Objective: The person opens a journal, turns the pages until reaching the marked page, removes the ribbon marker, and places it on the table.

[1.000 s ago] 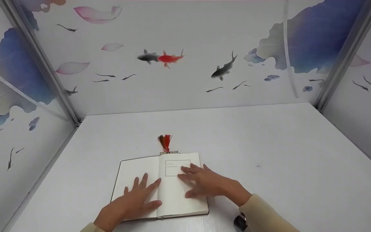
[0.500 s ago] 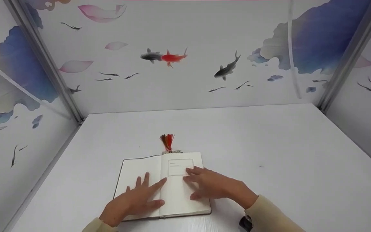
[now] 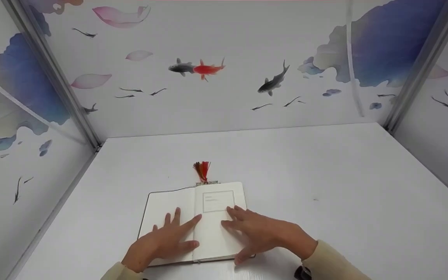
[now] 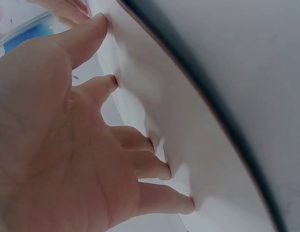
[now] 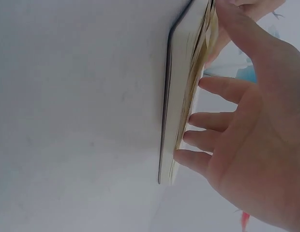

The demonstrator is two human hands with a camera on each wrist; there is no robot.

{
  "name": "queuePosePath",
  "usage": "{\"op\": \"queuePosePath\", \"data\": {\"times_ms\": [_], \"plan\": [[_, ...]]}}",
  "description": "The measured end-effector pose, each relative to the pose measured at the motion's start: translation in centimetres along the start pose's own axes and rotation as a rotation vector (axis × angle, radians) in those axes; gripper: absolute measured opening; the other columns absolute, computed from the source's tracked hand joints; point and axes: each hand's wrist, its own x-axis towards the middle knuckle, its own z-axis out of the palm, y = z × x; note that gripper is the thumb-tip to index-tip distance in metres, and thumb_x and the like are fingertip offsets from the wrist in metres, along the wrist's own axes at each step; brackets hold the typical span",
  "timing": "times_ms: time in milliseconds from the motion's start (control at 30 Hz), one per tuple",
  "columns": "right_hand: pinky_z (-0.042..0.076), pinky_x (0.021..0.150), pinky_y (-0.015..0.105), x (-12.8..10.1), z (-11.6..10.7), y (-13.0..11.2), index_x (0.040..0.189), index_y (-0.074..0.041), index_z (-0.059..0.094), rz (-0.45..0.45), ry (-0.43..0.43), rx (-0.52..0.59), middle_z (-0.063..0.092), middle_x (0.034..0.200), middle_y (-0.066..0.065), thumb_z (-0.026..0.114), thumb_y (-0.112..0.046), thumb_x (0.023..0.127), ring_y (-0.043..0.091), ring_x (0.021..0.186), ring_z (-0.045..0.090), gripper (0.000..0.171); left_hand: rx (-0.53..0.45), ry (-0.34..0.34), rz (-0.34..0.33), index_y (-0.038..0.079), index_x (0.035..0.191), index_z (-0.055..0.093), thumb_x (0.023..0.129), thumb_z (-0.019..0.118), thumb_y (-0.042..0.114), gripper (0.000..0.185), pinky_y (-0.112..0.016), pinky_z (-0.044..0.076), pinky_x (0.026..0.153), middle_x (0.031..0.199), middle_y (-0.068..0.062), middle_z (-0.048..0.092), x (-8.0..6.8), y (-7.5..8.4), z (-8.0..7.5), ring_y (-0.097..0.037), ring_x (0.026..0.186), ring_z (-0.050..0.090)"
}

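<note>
An open notebook (image 3: 212,237) lies on the white table with cream pages and a dark cover edge. Its right page carries a printed rectangular box near the top. My left hand (image 3: 165,239) is spread across the left page, fingertips pressing the paper in the left wrist view, thumb and index reaching the centre fold. My right hand (image 3: 266,231) lies over the right page, its fingers (image 5: 213,121) extended onto the paper and its thumb (image 3: 243,254) at the bottom edge. The page block (image 5: 181,96) shows from the side in the right wrist view.
A bookmark with a red and brown tassel (image 3: 202,171) sticks out from the notebook's top edge. White table (image 3: 325,167) surrounds the notebook. Panels (image 3: 224,105) painted with fish and petals enclose the table at the back and sides. A dark band shows at the right sleeve (image 3: 333,260).
My right hand has slid down and slightly right on the page, and its thumb has moved from the page to the bottom edge. The left hand stays in place on the left page.
</note>
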Motion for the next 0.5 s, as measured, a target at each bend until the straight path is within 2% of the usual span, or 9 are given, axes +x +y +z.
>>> {"op": "queuePosePath", "data": {"times_ms": [133,367,500], "plan": [[0.023,0.124,0.052,-0.23,-0.17,-0.18,0.156,-0.024,0.038,-0.005,-0.011,-0.017,0.018,0.169,0.010,0.081,-0.057,0.076,0.030,0.157,0.015,0.096,-0.004,-0.001,0.001,0.037,0.158,0.028,0.094,0.056,0.061,0.074,-0.079,0.009,0.113,0.167,-0.027,0.003,0.08,-0.05,-0.06,-0.053,0.153,0.002],[0.026,0.123,0.053,-0.35,-0.68,-0.29,0.151,-0.028,0.045,-0.014,-0.013,0.000,0.026,0.167,0.004,0.077,-0.049,0.084,0.026,0.156,0.021,0.077,0.001,-0.004,0.005,0.036,0.158,0.028,0.095,0.055,0.060,0.073,-0.080,0.010,0.112,0.167,-0.028,0.004,-0.04,-0.08,-0.02,-0.054,0.152,0.003],[0.029,0.122,0.055,-0.57,-1.03,0.01,0.151,-0.026,0.046,-0.035,0.028,0.009,0.028,0.166,0.002,0.076,-0.033,0.088,0.027,0.155,0.025,0.071,0.010,-0.004,0.002,0.036,0.158,0.028,0.095,0.056,0.060,0.073,-0.080,0.011,0.112,0.167,-0.028,0.005,-0.12,0.00,0.01,-0.054,0.152,0.004]]}}
